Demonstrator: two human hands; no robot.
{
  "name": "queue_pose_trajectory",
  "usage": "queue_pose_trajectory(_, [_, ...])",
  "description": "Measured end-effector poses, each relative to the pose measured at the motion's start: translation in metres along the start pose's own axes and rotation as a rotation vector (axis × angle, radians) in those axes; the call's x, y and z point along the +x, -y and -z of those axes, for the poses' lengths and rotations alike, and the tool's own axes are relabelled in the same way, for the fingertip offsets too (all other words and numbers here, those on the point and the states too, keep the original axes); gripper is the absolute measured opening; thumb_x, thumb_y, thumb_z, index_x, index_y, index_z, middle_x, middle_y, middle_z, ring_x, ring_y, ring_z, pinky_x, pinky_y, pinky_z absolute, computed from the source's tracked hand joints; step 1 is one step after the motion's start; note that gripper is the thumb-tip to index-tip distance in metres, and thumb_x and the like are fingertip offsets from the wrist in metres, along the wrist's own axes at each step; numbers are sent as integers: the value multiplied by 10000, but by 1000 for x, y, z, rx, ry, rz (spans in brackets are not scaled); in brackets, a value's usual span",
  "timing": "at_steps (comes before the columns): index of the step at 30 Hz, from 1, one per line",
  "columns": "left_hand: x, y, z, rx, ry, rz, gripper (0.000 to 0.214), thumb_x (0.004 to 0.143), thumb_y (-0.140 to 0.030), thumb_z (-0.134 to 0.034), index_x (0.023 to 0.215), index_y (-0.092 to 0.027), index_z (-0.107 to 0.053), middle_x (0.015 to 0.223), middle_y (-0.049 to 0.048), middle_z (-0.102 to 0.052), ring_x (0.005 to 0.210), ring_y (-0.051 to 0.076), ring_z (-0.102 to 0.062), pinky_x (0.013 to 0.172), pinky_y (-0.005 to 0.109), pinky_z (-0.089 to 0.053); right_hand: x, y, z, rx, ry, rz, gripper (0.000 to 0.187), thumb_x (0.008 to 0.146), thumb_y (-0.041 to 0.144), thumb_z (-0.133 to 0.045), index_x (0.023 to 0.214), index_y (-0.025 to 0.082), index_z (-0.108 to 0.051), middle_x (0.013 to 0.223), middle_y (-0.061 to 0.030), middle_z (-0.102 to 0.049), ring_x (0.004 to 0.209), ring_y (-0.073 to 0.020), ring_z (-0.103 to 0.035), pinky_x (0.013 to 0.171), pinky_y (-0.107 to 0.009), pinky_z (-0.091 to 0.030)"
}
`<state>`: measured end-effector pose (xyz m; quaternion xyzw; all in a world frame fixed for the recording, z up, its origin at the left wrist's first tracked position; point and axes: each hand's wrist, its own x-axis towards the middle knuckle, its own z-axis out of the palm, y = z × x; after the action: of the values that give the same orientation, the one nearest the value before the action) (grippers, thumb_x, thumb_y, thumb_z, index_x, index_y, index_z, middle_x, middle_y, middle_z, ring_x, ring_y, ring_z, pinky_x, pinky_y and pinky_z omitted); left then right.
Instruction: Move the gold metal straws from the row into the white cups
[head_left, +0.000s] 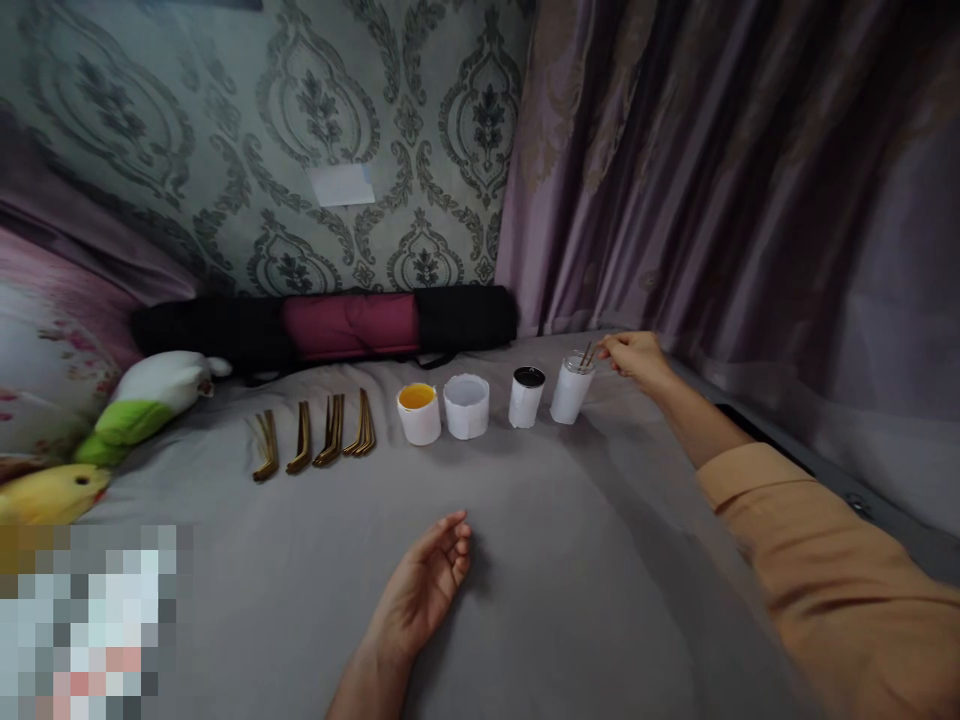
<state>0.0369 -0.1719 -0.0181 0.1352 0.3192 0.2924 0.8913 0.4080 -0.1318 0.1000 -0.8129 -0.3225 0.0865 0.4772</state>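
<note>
My right hand (pixel 636 358) reaches to the far right of a row of cups and pinches a gold straw (pixel 587 354) that stands in the rightmost clear cup (pixel 571 392). To its left stand a black-lidded cup (pixel 526 396), a white cup (pixel 466 405) and a cup with yellow inside (pixel 418 412). Several bent gold straws (pixel 315 438) lie in small groups left of the cups. My left hand (pixel 429 580) rests on the grey sheet (pixel 525 560), fingers loosely apart, holding nothing.
A black and maroon rolled bag (pixel 337 328) lies along the patterned wall behind the cups. Green, white and yellow plush toys (pixel 142 405) sit at the left. A purple curtain (pixel 712 170) hangs on the right.
</note>
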Motion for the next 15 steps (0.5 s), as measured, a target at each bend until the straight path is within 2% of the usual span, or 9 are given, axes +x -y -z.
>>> queue_pose_trajectory(15, [1, 1, 3, -7, 19, -9, 164, 782, -113, -518, 925, -64, -583, 783, 67, -581, 622, 79, -543, 561, 189, -466, -10, 10, 11, 81, -41, -40, 176, 782, 200, -472, 776, 105, -620, 690, -70, -614, 354, -33, -383, 309, -164, -261])
